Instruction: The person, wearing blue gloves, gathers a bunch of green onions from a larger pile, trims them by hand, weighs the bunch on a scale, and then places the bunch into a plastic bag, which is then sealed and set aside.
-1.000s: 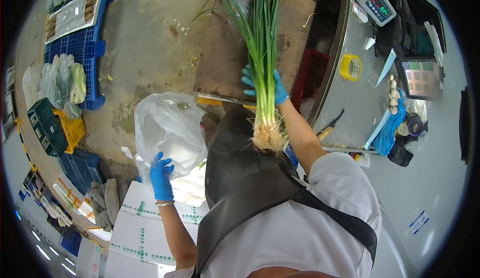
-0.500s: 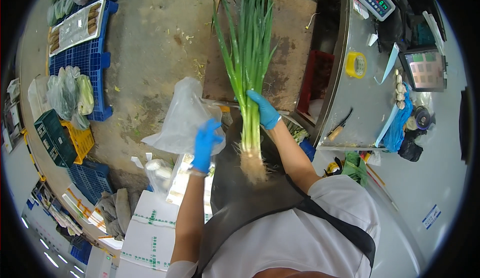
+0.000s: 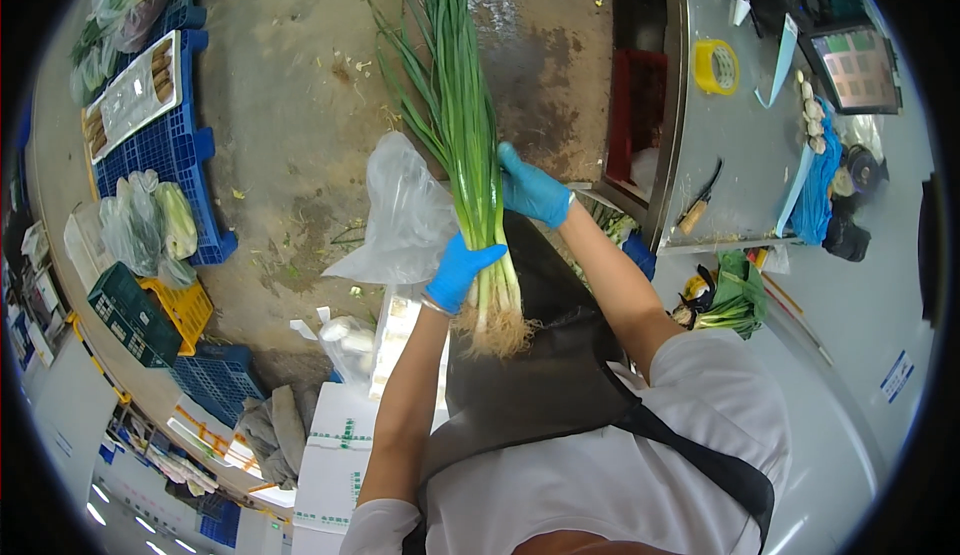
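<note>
A large bunch of scallions (image 3: 462, 125) lies before my apron, its long green leaves pointing away and its shaggy pale roots toward me. My left hand (image 3: 462, 270), in a blue glove, is wrapped round the white stems just above the roots, thumb across the front. Higher up, my gloved right hand (image 3: 538, 193) rests against the right side of the bunch. Its thumb points up along the stems, and its other fingers are partly hidden behind them. Left of the bunch is a translucent plastic bag (image 3: 395, 215), close to my left hand.
On the right, a metal table (image 3: 690, 170) carries yellow tape (image 3: 715, 67), a knife (image 3: 700, 200) and a screen (image 3: 853, 67). A blue pallet (image 3: 165, 145) with bagged vegetables stands at left, near green and yellow crates (image 3: 182, 315). White boxes (image 3: 335, 445) stand at my lower left.
My left hand has moved from beside the bunch onto its lower stems. The bunch now tilts with its leaves further left, and my right hand has shifted to its side, thumb off the front.
</note>
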